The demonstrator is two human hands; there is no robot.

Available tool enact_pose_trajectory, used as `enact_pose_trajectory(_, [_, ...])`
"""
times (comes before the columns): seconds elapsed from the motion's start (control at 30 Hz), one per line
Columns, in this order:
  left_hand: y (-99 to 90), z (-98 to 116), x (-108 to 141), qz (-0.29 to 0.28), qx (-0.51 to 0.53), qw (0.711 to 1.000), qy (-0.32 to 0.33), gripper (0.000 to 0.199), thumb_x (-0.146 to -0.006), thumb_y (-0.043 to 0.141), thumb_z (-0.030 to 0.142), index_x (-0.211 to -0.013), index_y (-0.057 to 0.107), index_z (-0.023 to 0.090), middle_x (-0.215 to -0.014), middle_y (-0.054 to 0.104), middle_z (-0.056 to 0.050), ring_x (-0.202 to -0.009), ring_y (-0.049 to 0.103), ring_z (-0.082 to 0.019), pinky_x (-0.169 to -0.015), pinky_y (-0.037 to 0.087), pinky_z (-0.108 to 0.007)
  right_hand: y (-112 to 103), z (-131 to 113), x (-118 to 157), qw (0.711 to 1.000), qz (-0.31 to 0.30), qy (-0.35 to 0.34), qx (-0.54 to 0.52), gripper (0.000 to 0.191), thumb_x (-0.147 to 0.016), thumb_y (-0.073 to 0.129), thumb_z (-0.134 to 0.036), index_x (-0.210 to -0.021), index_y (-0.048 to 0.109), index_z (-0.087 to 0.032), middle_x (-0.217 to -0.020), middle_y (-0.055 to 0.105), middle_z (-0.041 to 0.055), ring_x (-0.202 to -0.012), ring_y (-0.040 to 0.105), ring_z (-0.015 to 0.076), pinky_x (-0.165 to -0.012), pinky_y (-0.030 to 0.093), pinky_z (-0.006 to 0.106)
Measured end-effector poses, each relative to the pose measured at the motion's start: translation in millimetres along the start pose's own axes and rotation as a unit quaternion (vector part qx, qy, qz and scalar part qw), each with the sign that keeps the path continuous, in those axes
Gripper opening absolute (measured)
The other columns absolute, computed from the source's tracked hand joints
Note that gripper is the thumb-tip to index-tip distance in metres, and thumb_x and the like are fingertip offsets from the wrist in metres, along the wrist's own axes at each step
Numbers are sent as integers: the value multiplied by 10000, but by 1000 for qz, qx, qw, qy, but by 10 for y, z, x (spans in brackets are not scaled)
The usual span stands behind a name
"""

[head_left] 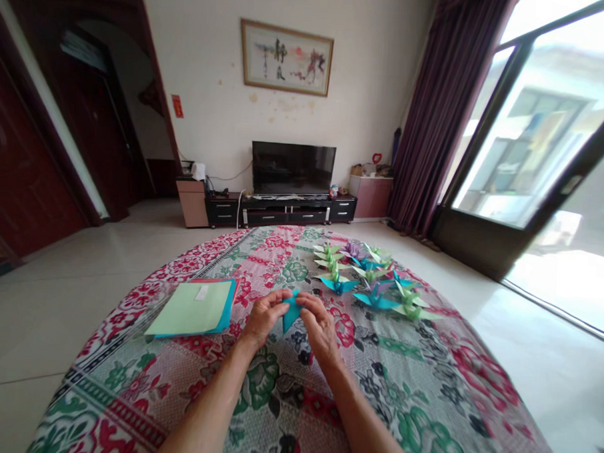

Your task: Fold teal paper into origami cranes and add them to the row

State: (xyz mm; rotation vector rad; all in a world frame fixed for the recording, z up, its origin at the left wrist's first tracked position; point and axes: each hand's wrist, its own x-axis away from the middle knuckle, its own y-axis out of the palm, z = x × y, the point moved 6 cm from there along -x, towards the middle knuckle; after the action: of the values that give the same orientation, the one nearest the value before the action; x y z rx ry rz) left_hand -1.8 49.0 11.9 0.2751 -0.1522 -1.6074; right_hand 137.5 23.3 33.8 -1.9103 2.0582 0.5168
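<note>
Head view: left hand (pixel 264 318) and right hand (pixel 322 323) pinch a folded blue paper (pixel 291 313) between fingertips, at 12 o'clock. Judgement: match edges exactly, keep both pinches light, then press the crease outward from the middle. Paper stack (pixel 191 312) at 11 o'clock; paper cranes (pixel 372 276) at 1 o'clock; television (pixel 293 169) farther, 12 o'clock.

Both forearms are bare, entering from the near edge and converging toward the far side. Left forearm (pixel 209 403) slants right; right forearm (pixel 366 413) slants left. Left hand (pixel 264 318): fingers bent, thumb pressed in a pinch. Right hand (pixel 321 326): likewise pinching, back upward. Fingertips of both hands sit close together.
</note>
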Motion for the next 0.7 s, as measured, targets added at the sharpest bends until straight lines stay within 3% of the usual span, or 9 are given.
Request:
enact_pose_trajectory(0.1, [32,4,11,-23,-30,999,1,495,-630,669,264,-1103,575,153,-807,686,-36,-636,607,-145,-577,471,-238,-31,115,5,993,38,91,-60,417,-709,626,-329,-1107,579,-214,-1077,625,73,-856,604,191,-703,491,291])
enact_pose_trajectory(0.17, [58,10,14,-40,-48,998,5,541,-639,654,247,-1158,529,160,-802,681,-30,-632,605,-141,-580,474,-237,-20,195,6,985,40,139,-96,497,-689,655,-378,-1142,545,-205,-1023,637,71,-791,612,181,-650,497,280])
enact_pose_trajectory(0.37, [71,45,36,-52,-83,995,11,571,-630,653,226,-1183,528,153,-1023,638,-74,-739,599,-136,-628,471,-228,-8,315,-31,976,26,179,-124,402,-606,702,-400,-926,612,-172,-807,643,19,-636,570,134,-578,483,252])
enact_pose_trajectory(0.5, [49,19,60,-74,-88,993,-40,556,-624,676,257,-1154,556,141,-840,645,-35,-643,576,-114,-584,448,-220,-65,327,-41,971,76,174,-142,336,-610,686,-388,-844,575,-174,-759,615,0,-627,563,121,-580,487,244])
enact_pose_trajectory(0.6, [-62,20,27,-14,-53,998,-29,527,-623,678,289,-1121,580,148,-764,618,0,-587,552,-87,-582,441,-213,-41,328,-23,970,59,190,-141,365,-603,679,-329,-912,550,-184,-771,611,-5,-644,571,129,-581,494,253])
enact_pose_trajectory(0.7, [-177,12,-21,54,-16,998,3,516,-607,692,324,-1090,598,167,-698,568,35,-566,525,-73,-563,432,-198,52,298,3,972,-20,202,-114,451,-585,660,-258,-1018,556,-189,-769,627,-8,-651,573,135,-582,482,249])
